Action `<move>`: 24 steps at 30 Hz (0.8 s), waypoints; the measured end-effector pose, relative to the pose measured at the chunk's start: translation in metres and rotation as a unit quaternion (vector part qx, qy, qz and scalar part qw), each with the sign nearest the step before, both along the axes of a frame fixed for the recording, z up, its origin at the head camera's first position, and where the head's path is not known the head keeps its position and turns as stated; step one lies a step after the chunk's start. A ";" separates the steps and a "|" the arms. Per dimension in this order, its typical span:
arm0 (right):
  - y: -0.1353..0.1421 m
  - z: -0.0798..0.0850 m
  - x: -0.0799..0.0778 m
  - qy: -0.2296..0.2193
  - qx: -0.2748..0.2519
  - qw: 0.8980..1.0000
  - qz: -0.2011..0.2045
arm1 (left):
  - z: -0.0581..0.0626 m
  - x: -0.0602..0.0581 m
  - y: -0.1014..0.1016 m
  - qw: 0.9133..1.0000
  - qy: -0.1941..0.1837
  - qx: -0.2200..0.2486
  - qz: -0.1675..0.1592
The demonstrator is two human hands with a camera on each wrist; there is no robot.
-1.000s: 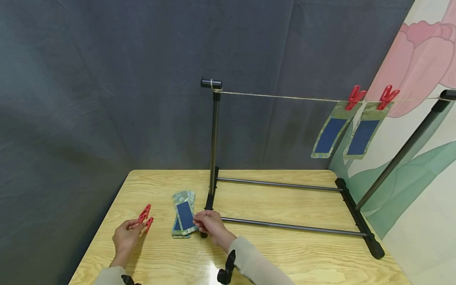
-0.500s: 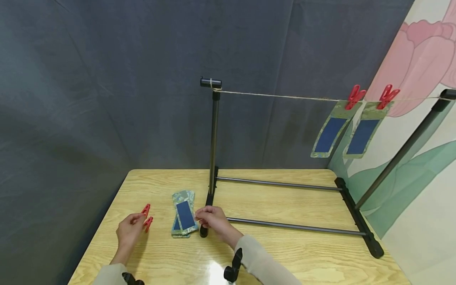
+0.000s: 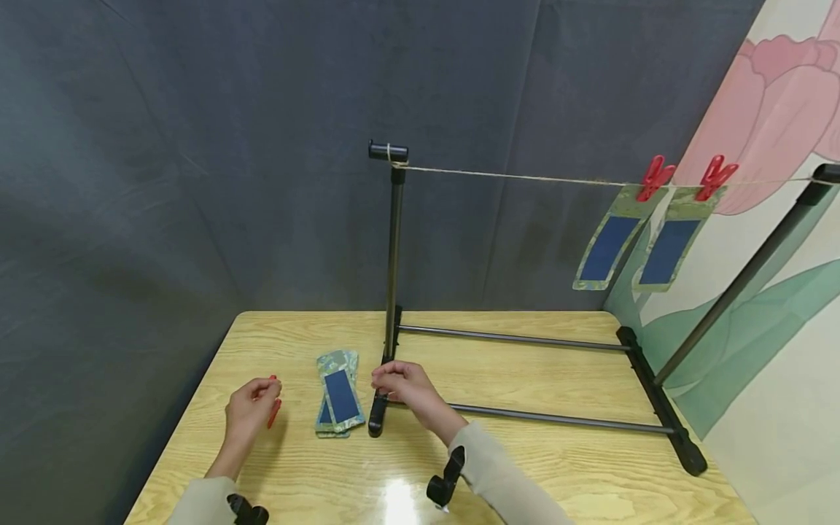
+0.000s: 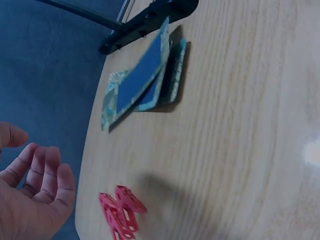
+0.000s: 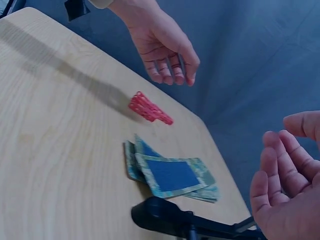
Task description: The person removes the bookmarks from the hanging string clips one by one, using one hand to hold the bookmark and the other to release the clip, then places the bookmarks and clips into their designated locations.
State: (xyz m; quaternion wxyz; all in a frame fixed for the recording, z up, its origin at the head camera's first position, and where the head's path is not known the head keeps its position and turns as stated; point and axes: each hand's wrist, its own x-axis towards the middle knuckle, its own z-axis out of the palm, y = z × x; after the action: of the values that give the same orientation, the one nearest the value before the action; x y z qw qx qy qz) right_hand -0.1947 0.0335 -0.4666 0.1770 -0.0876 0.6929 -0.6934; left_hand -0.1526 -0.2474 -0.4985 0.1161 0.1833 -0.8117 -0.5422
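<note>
My left hand [image 3: 249, 412] hovers above the table's left side, its fingers loosely bent and holding nothing. Below it lie red clothespins [image 4: 120, 212], partly hidden by that hand in the head view. My right hand [image 3: 410, 390], also holding nothing, is over the left foot of the rack, right of a small pile of cards [image 3: 341, 397]. Those cards have a dark blue panel and a patterned green-blue border. On the string [image 3: 512, 176] hang two similar cards [image 3: 610, 244], each clipped by a red clothespin [image 3: 655, 179] near the right end.
A black metal rack [image 3: 395, 248] stands on the wooden table [image 3: 499, 474], its string tied between two upright posts. Low bars [image 3: 551, 417] join its feet. Behind is a grey curtain [image 3: 262, 146]; a wall with a painted pink flower [image 3: 781, 109] is at the right.
My left hand has come away from the clothespins, rising slightly to the right. My right hand has moved right and up, away from the card pile. The hanging cards stay put.
</note>
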 end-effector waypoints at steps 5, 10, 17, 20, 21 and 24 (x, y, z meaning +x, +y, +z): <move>0.010 0.009 -0.003 0.012 0.010 1.000 -0.004 | 0.008 -0.002 0.005 1.000 0.000 -0.005 -0.029; 0.019 0.016 -0.005 0.027 0.016 1.000 -0.004 | 0.018 -0.003 0.011 0.998 0.012 -0.014 -0.057; 0.029 0.026 -0.003 0.037 0.018 0.999 0.003 | 0.027 -0.003 0.014 0.995 0.016 -0.017 -0.095; 0.033 0.029 -0.004 0.041 0.015 0.999 0.003 | 0.031 -0.003 0.016 0.995 0.017 -0.022 -0.101; 0.034 0.030 -0.004 0.042 0.014 0.999 0.004 | 0.032 -0.003 0.017 0.994 0.017 -0.026 -0.102; 0.039 0.032 -0.005 0.045 0.013 0.999 0.003 | 0.037 -0.004 0.020 0.993 0.023 -0.035 -0.107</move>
State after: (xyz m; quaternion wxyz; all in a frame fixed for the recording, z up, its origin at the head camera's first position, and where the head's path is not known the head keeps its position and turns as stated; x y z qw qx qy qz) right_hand -0.1996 0.0723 -0.4342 0.1491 -0.1186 0.7086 -0.6794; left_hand -0.1569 -0.2278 -0.4615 0.0826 0.0786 -0.8424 -0.5267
